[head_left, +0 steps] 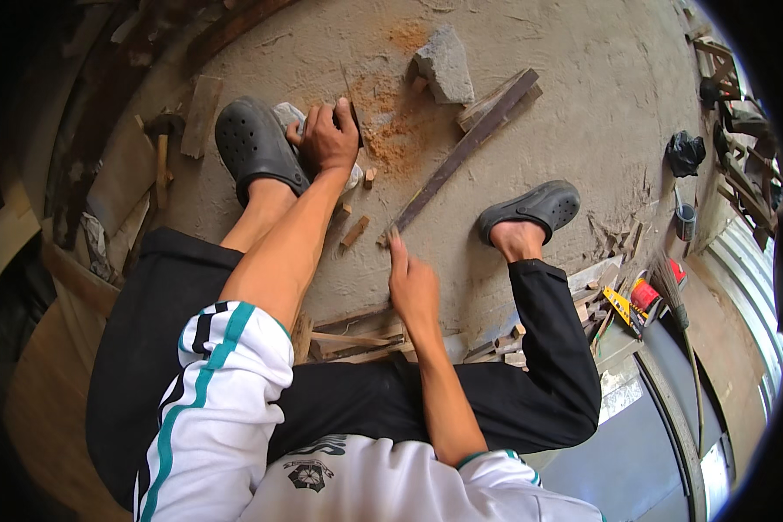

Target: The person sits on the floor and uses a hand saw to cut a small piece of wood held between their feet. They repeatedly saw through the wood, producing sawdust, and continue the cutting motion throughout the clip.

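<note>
My left hand (329, 139) is closed beside my left clog, its fingers wrapped round a thin dark blade (351, 91) that looks like a saw seen nearly edge-on; the handle is hidden. Under that hand shows a pale grey lump (289, 114). Orange sawdust (396, 139) lies to the right of the blade. My right hand (413, 283) has its index finger stretched out, the tip at the near end of a long dark wood strip (461, 158); the other fingers are curled. Small cut wood pieces (354, 231) lie between my hands.
The strip's far end rests on a wood board (498, 100), by a grey concrete chunk (445, 65). A hammer (163, 157) lies far left. To the right are a black bag (685, 153), a can (685, 221), a broom (672, 291) and wood scraps.
</note>
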Demonstrator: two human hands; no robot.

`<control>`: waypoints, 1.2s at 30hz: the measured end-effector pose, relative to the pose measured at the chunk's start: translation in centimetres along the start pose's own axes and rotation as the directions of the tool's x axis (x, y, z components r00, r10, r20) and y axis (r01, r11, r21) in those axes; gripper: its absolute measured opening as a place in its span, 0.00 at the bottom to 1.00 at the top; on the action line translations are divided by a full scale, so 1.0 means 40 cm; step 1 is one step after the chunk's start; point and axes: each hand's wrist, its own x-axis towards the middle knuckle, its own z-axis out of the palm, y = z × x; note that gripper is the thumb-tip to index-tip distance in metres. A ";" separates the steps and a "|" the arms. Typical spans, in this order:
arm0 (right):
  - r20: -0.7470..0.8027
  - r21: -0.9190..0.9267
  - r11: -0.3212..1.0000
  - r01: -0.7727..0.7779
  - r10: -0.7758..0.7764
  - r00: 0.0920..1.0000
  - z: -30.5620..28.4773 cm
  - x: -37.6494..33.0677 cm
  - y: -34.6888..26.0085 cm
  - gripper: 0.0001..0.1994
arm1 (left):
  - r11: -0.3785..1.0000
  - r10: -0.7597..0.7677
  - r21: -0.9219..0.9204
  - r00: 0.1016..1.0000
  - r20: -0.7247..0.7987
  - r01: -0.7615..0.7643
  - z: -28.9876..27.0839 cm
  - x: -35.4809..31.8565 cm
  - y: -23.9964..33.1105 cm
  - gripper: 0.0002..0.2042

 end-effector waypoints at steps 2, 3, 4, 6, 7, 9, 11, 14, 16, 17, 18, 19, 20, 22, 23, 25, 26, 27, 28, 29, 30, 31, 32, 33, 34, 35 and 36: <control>-0.072 0.055 0.998 0.021 -0.017 0.997 0.031 0.143 -0.044 0.30 | 1.000 0.000 -0.001 0.999 0.046 0.000 0.010 0.007 0.019 0.20; -0.103 0.081 0.996 0.046 -0.038 0.994 0.033 0.194 -0.069 0.30 | 0.999 0.007 -0.031 1.000 0.001 -0.007 0.019 0.008 0.017 0.20; -0.082 0.110 0.994 0.018 -0.009 0.997 0.028 0.186 -0.067 0.30 | 0.999 0.000 -0.035 1.000 0.013 0.000 0.023 0.000 0.019 0.20; -0.021 0.167 0.986 -0.022 0.026 0.999 0.025 0.146 -0.068 0.30 | 0.999 -0.017 -0.027 1.000 0.019 0.018 0.018 0.002 0.003 0.20; -0.066 0.163 0.986 0.032 -0.021 0.998 0.034 0.084 -0.023 0.31 | 1.000 -0.016 -0.020 1.000 -0.003 0.016 0.015 0.003 -0.009 0.20; -0.103 0.130 0.990 0.060 -0.047 0.994 0.040 0.008 0.050 0.33 | 0.999 -0.008 -0.031 0.999 -0.037 0.006 0.022 0.000 -0.014 0.21; -0.063 0.086 0.996 0.023 -0.018 0.998 0.039 0.000 0.079 0.32 | 1.000 -0.004 -0.011 1.000 -0.010 0.004 0.021 0.017 -0.007 0.21; -0.029 0.109 0.994 -0.008 0.012 1.000 0.045 0.168 -0.044 0.31 | 0.999 -0.001 -0.052 1.000 -0.016 0.000 0.021 0.007 0.013 0.20; -0.034 0.137 0.990 -0.026 0.031 0.999 0.028 0.154 -0.042 0.31 | 0.999 -0.012 -0.043 1.000 0.013 0.012 0.021 0.006 0.018 0.20; -0.025 0.153 0.988 -0.031 0.035 0.999 0.027 0.146 -0.041 0.32 | 0.998 -0.033 -0.045 0.999 0.022 0.034 0.014 0.008 0.016 0.20; -0.061 0.165 0.986 0.026 -0.016 0.998 0.027 0.096 -0.013 0.32 | 0.999 -0.035 -0.024 0.999 0.020 0.036 0.005 0.011 0.001 0.20; -0.099 0.176 0.982 0.074 -0.057 0.993 0.028 0.016 0.045 0.33 | 0.999 -0.036 -0.005 0.999 0.028 0.036 0.005 0.005 -0.013 0.20; -0.152 0.186 0.974 0.128 -0.101 0.983 0.020 -0.022 0.066 0.34 | 1.000 -0.029 0.001 0.999 0.030 0.029 0.005 0.004 -0.008 0.21; -0.075 0.116 0.992 0.047 -0.038 0.996 0.044 0.048 0.068 0.35 | 0.999 -0.029 -0.013 0.999 0.026 0.029 0.008 0.011 0.002 0.20; -0.037 0.077 0.997 -0.019 0.022 0.999 0.057 0.076 0.062 0.35 | 0.999 -0.030 -0.011 0.998 0.049 0.031 0.008 0.003 0.007 0.20; -0.003 0.099 0.994 -0.048 0.049 0.999 0.021 0.180 -0.066 0.36 | 0.999 -0.025 -0.020 0.999 0.040 0.026 0.018 0.009 0.015 0.20; 0.025 0.110 0.992 -0.060 0.057 0.998 0.014 0.207 -0.108 0.36 | 0.999 -0.033 -0.024 0.999 0.043 0.034 0.015 0.010 0.014 0.20; -0.025 0.097 0.995 -0.017 0.019 1.000 0.034 0.200 -0.070 0.36 | 0.999 -0.040 -0.029 0.998 0.046 0.041 0.014 0.010 0.015 0.20; -0.062 0.099 0.995 0.033 -0.027 0.998 0.041 0.147 -0.026 0.35 | 0.998 -0.047 -0.035 0.998 0.049 0.049 0.011 0.010 0.015 0.20; -0.092 0.098 0.992 0.083 -0.074 0.993 0.046 0.065 0.023 0.35 | 0.999 -0.047 -0.017 0.998 0.046 0.048 0.006 0.005 -0.003 0.20; -0.135 0.095 0.987 0.131 -0.117 0.984 0.041 0.010 0.051 0.35 | 0.999 -0.042 -0.010 0.998 0.045 0.042 0.006 -0.002 -0.008 0.21; -0.101 0.084 0.991 0.102 -0.093 0.991 0.034 -0.006 0.049 0.33 | 0.999 -0.033 -0.002 0.999 0.034 0.034 0.004 0.009 -0.012 0.21; -0.068 0.071 0.996 0.057 -0.052 0.996 0.028 -0.027 0.056 0.32 | 0.999 -0.035 -0.003 0.998 0.050 0.035 0.003 0.008 -0.005 0.21; -0.035 0.056 0.998 0.012 -0.010 0.999 0.025 -0.036 0.060 0.30 | 0.999 -0.037 -0.002 0.997 0.065 0.037 0.004 0.009 0.001 0.21; 0.009 0.068 0.998 -0.018 0.018 1.000 0.043 0.040 0.045 0.29 | 0.999 -0.038 -0.002 0.996 0.080 0.038 0.003 0.008 0.006 0.21; 0.040 0.076 0.996 -0.053 0.050 0.998 0.051 0.127 0.019 0.27 | 0.999 -0.029 -0.015 0.997 0.065 0.030 0.007 0.010 0.022 0.21; 0.013 0.090 0.995 -0.033 0.032 0.999 0.046 0.155 -0.015 0.27 | 0.999 -0.027 -0.026 0.998 0.054 0.028 0.015 0.011 0.024 0.20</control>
